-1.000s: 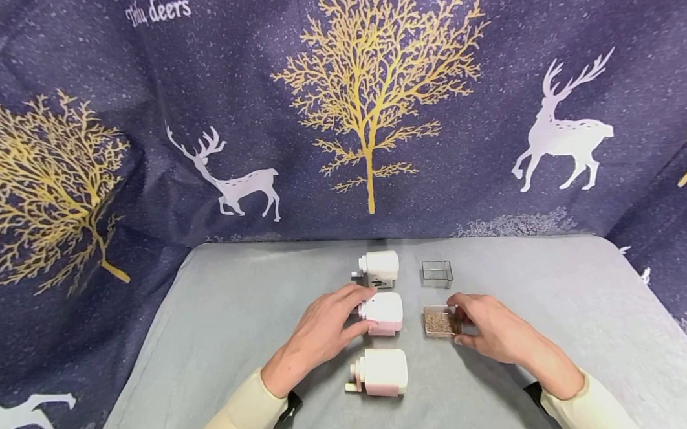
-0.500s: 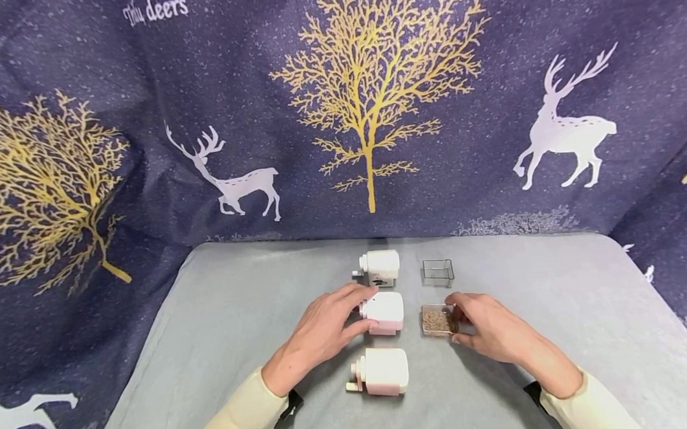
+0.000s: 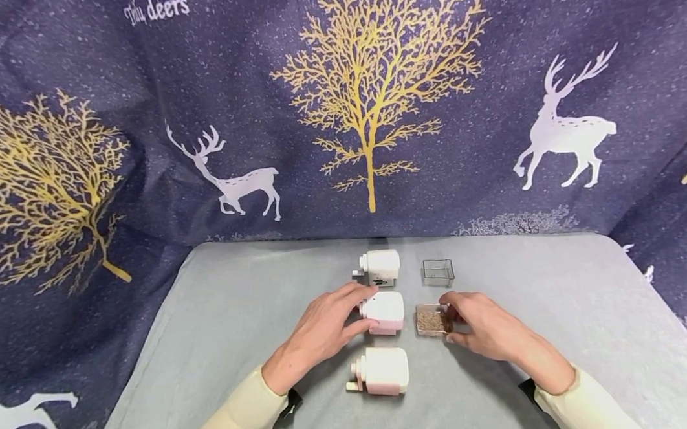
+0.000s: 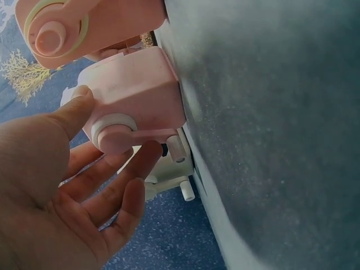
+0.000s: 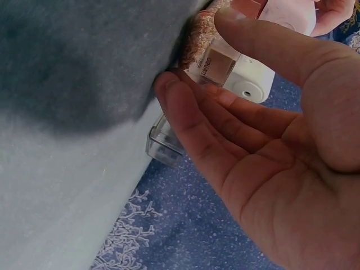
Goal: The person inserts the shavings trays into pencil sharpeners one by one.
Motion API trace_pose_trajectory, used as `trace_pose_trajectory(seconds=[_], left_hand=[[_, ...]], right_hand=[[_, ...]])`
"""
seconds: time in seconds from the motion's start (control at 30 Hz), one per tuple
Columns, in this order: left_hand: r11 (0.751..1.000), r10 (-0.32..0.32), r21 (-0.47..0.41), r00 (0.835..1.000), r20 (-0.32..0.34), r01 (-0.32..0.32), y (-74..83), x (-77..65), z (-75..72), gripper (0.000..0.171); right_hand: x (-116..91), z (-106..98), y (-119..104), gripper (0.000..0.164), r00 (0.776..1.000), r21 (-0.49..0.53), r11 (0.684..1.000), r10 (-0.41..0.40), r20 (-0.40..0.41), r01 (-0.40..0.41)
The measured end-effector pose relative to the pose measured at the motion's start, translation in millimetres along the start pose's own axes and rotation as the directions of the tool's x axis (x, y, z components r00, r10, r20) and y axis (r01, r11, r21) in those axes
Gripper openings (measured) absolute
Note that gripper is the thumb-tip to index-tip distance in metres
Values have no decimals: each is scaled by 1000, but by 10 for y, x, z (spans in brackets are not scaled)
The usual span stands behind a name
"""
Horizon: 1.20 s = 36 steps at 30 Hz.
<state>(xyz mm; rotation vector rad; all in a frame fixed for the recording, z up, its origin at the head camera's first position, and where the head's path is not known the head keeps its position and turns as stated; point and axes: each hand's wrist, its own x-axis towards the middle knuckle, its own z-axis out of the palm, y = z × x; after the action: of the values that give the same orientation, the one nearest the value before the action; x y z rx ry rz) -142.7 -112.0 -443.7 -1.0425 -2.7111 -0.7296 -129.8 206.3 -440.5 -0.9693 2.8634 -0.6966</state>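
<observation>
Three crank pencil sharpeners stand in a column on the grey table. My left hand [image 3: 328,325] holds the middle pink pencil sharpener [image 3: 388,310]; in the left wrist view its thumb [image 4: 79,107] lies on one side of the body and fingers on the other, near the crank. My right hand [image 3: 492,326] grips a clear shavings drawer [image 3: 431,321] by its right end, thumb at the near side and fingers at the far side. Brown shavings [image 5: 201,36] fill it. The drawer is just right of the middle sharpener, a small gap between them.
Behind the middle sharpener stands a white pencil sharpener [image 3: 383,263]. In front is a cream-and-pink pencil sharpener [image 3: 386,370], crank to the left. A second clear drawer [image 3: 438,275] lies at the back right. A dark blue cloth [image 3: 320,222] hangs behind the table.
My right hand has slid the drawer of shavings leftward, closer to the middle pencil sharpener. My left hand keeps its hold on that sharpener without visible movement.
</observation>
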Motion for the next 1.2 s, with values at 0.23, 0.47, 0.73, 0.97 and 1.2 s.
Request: trace_pose_trajectory(seconds=[0.23,0.47,0.73,0.97,1.2], left_hand=[[1000,1,-5,1000,-1,-1,-2,5,-6,58],[1000,2,-10,1000,-1,-2,-2,8,-7,58],[1000,-1,-13,1000,3,1,-3,9,-10,57],[1000,-8,-16,1000,5,8,8,11,-15,58],[1000,-17,-13,1000,10,17,8,7,-16,58]], right_hand=[[35,-4,-31,49,1000,8,1000,2,11,-2],[69,5,-46,48,1000,37,999,10,28,-11],[99,24,-59,49,1000,38,999,-3,28,2],[120,43,-68,50,1000,24,1000,-7,23,6],[155,50,-77,47,999,35,999,-36,16,36]])
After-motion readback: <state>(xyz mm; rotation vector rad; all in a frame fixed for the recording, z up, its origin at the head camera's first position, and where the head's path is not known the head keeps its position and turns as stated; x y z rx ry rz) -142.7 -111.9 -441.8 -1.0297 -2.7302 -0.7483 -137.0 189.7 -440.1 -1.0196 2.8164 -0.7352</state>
